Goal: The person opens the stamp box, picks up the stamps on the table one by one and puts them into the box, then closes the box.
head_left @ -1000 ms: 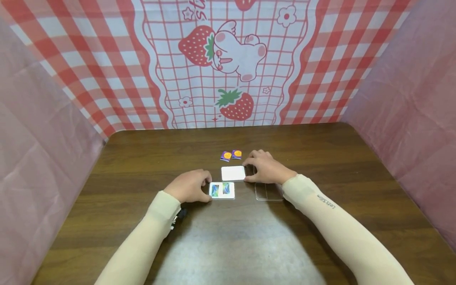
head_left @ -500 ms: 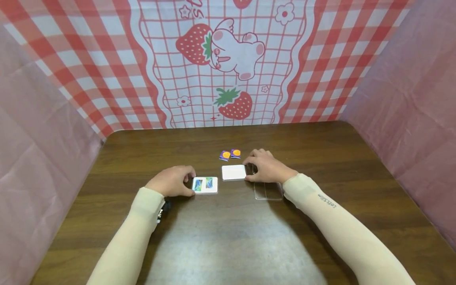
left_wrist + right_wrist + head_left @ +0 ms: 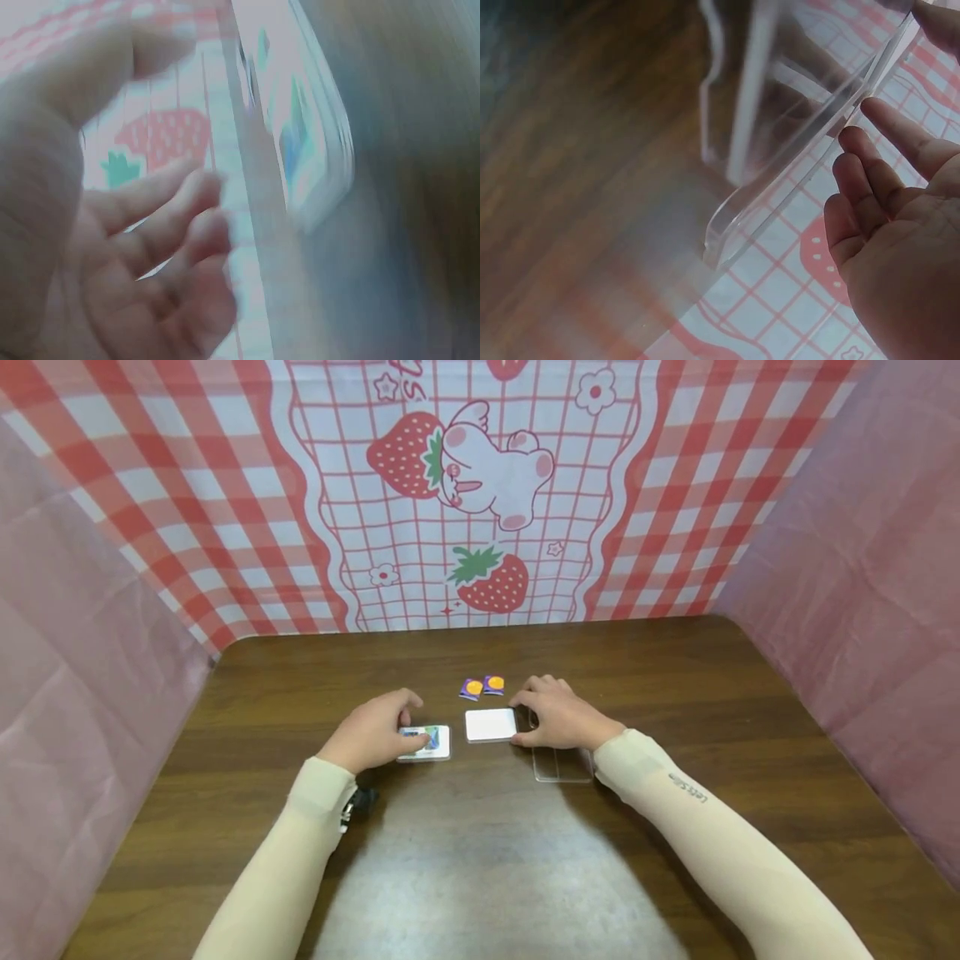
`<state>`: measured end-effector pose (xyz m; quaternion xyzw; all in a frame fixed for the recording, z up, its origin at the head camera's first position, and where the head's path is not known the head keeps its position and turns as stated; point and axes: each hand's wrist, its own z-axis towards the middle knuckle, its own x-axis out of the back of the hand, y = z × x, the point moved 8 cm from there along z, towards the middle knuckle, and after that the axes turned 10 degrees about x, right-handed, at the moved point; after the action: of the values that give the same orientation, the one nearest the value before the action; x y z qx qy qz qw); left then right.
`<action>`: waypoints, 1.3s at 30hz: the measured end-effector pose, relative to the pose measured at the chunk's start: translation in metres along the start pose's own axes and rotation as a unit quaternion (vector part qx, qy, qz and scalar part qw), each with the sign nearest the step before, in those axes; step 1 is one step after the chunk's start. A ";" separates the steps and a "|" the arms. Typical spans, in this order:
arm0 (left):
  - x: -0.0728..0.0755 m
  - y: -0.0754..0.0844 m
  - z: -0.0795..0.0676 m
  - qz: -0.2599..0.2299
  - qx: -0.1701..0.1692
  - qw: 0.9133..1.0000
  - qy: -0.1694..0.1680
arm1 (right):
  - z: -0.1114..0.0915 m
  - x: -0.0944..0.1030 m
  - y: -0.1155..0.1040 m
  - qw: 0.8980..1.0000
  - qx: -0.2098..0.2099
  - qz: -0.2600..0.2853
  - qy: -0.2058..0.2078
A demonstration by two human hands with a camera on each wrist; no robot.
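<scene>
A flat white slab [image 3: 440, 746] with rounded corners and small blue-green pictures lies left of centre; it blurs in the left wrist view. My left hand [image 3: 373, 729] is over its left end, thumb across the pictures and the other fingers loosely bent, with a gap between fingers and slab in the left wrist view. A plain white rectangle [image 3: 491, 725] lies to its right. At that rectangle's right end, my right hand [image 3: 562, 714] holds a clear plastic case [image 3: 754, 199] between thumb and index finger; its other fingers stay off the case.
Two small purple pieces with orange discs [image 3: 482, 686] lie behind the white rectangle. Another clear plastic piece [image 3: 546, 779] lies flat under the right wrist. A strawberry-print cloth [image 3: 480, 510] hangs behind the brown table [image 3: 465, 893], with pink cloth on both sides.
My left hand pulled the pictured slab leftward, away from the white rectangle, then loosened its fingers and brought the thumb over its top. My right hand has stayed in place.
</scene>
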<state>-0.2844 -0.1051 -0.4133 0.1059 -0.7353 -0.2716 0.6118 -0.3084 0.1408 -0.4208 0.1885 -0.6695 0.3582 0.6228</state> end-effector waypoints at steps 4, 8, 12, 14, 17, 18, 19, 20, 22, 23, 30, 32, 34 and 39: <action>-0.008 0.023 0.002 0.008 -0.020 0.999 0.028 | 0.003 -0.002 -0.002 1.000 0.008 -0.006 0.002; -0.020 0.037 0.003 0.024 -0.028 0.999 0.023 | 0.004 -0.004 -0.003 1.000 0.011 -0.005 0.000; -0.027 0.042 0.004 0.035 -0.027 0.999 0.018 | 0.005 -0.004 -0.003 1.000 0.008 -0.001 0.000; -0.029 0.042 0.004 0.037 -0.026 0.999 0.016 | 0.005 -0.004 -0.002 1.000 0.006 0.000 0.000; -0.029 0.043 0.005 0.037 -0.026 0.999 0.014 | 0.006 -0.004 -0.002 1.000 0.004 0.003 0.000; -0.029 0.044 0.006 0.037 -0.026 0.999 0.014 | 0.006 -0.003 -0.002 1.000 0.004 0.003 0.000; -0.030 0.044 0.006 0.038 -0.026 0.999 0.013 | 0.006 -0.003 -0.002 1.000 0.004 0.003 0.000; -0.030 0.045 0.006 0.039 -0.026 0.999 0.012 | 0.005 -0.003 -0.002 1.000 0.004 0.004 -0.001; -0.030 0.046 0.006 0.042 -0.027 0.999 0.012 | 0.005 -0.003 -0.002 1.000 0.002 0.004 -0.003; -0.031 0.046 0.006 0.042 -0.027 0.999 0.012 | 0.005 -0.003 -0.002 1.000 0.001 0.006 -0.005; -0.034 0.051 0.002 0.037 -0.028 0.999 0.009 | -0.002 -0.005 -0.005 0.999 -0.018 0.011 -0.029; -0.035 0.053 0.001 0.040 -0.031 0.999 0.008 | -0.005 -0.006 -0.008 0.999 -0.017 0.007 -0.036; -0.037 0.054 0.000 0.045 -0.034 0.998 0.007 | -0.007 -0.006 -0.013 0.999 -0.009 0.002 -0.041; -0.043 0.059 -0.004 0.061 -0.041 0.997 -0.004 | -0.014 -0.006 -0.028 0.999 0.029 -0.006 -0.039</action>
<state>-0.2606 -0.0362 -0.4175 0.0343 -0.7307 -0.2643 0.6285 -0.2783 0.1305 -0.4197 0.2246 -0.6811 0.3661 0.5930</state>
